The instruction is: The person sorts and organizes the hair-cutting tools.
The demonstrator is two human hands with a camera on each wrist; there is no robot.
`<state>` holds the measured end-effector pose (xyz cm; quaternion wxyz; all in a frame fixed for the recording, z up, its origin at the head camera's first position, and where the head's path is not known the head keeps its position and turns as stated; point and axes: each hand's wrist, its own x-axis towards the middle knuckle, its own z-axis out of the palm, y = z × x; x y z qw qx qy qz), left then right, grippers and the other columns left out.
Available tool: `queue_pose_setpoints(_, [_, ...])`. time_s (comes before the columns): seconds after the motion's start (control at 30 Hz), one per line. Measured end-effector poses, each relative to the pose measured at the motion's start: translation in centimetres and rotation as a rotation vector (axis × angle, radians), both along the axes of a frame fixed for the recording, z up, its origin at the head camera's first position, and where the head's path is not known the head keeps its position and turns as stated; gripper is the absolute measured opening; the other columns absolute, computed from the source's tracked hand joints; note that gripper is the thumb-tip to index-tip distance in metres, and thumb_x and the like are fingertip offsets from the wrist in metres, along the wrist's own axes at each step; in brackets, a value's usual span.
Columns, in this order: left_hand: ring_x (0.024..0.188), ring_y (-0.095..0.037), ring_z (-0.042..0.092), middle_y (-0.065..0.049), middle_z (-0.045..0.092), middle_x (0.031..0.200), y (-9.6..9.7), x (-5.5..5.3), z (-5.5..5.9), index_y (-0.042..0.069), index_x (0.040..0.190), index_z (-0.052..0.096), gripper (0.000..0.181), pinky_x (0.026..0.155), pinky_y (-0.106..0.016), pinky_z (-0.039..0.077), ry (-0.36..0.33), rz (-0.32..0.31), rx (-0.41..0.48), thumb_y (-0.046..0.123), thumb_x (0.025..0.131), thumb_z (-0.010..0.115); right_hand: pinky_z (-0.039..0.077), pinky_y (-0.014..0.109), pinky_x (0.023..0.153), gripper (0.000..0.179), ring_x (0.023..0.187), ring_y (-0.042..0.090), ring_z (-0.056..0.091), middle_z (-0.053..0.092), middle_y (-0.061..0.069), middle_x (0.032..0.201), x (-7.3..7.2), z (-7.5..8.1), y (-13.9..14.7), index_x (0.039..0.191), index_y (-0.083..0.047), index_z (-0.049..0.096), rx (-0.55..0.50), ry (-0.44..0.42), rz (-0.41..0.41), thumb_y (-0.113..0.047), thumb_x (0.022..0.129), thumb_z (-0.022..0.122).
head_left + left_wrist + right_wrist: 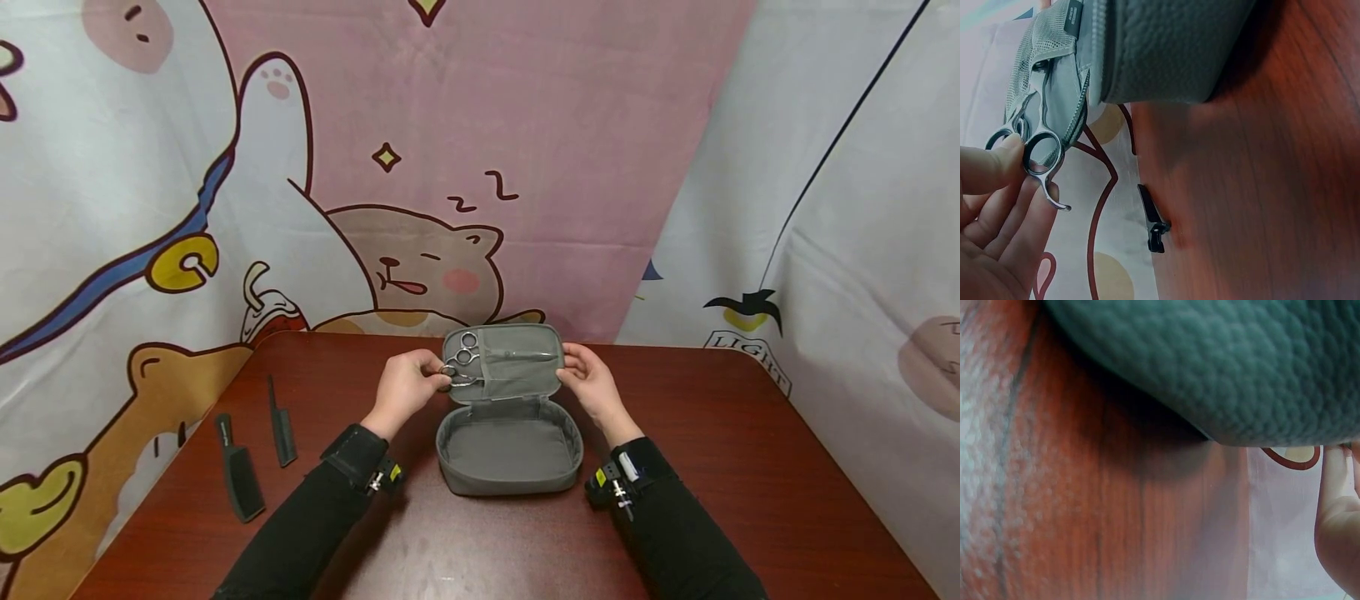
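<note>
A grey zip case stands on the table with its lid raised toward the back wall. Metal scissors sit with their blades in the lid's mesh pocket, finger rings sticking out at the left. My left hand pinches a ring of these scissors between thumb and fingers. More scissor rings show higher in the lid. Gripping the lid's right edge is my right hand, thumb in front. In the right wrist view the case's textured side hides most of that hand.
A wide black comb and a slimmer tail comb lie on the table's left side. A small black clip-like thing shows near the table edge in the left wrist view. Behind the table hangs a printed cloth.
</note>
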<state>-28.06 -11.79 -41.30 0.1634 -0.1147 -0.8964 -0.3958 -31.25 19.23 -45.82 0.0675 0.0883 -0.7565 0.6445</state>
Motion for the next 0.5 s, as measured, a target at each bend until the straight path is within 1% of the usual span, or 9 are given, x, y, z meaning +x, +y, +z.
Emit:
queue_pose_setpoints(0.1, [0.068,-0.013,0.063,0.003,0.069,0.074,0.3,-0.1,-0.2,0.011,0.079,0.073,0.013,0.060,-0.031,0.048,-0.003,0.005,-0.009,0.009,0.077,0.085,0.049,0.016,0.079,0.044,0.090,0.005,0.061,0.060,0.030,0.117,0.0,0.0,-0.1,0.135,0.008,0.050,0.002,0.010,-0.002,0.011,0.093,0.060])
queue_pose_setpoints(0.23, [0.071,-0.015,0.064,0.003,0.069,0.075,0.9,0.0,-0.4,0.012,0.080,0.073,0.014,0.061,-0.032,0.049,0.016,0.010,-0.046,0.013,0.077,0.086,0.048,0.017,0.079,0.042,0.093,0.013,0.062,0.060,0.031,0.117,0.1,0.1,-0.4,0.135,0.008,0.050,0.035,0.032,0.002,0.008,0.094,0.061])
queue_pose_setpoints(0.33, [0.068,-0.014,0.064,0.004,0.069,0.074,1.4,0.1,-0.5,0.013,0.079,0.073,0.014,0.059,-0.032,0.049,0.023,0.042,-0.068,0.016,0.077,0.086,0.048,0.016,0.080,0.042,0.095,0.017,0.061,0.060,0.032,0.118,0.2,0.2,-0.5,0.135,0.008,0.051,0.051,0.035,0.000,0.007,0.094,0.061])
queue_pose_setpoints(0.5, [0.061,-0.011,0.059,0.004,0.068,0.073,2.1,0.2,-0.5,0.013,0.079,0.072,0.013,0.053,-0.030,0.045,0.016,0.089,-0.072,0.018,0.079,0.085,0.047,0.016,0.080,0.043,0.097,0.017,0.060,0.059,0.033,0.119,0.2,0.1,-0.4,0.135,0.008,0.050,0.055,0.039,-0.004,0.009,0.093,0.061])
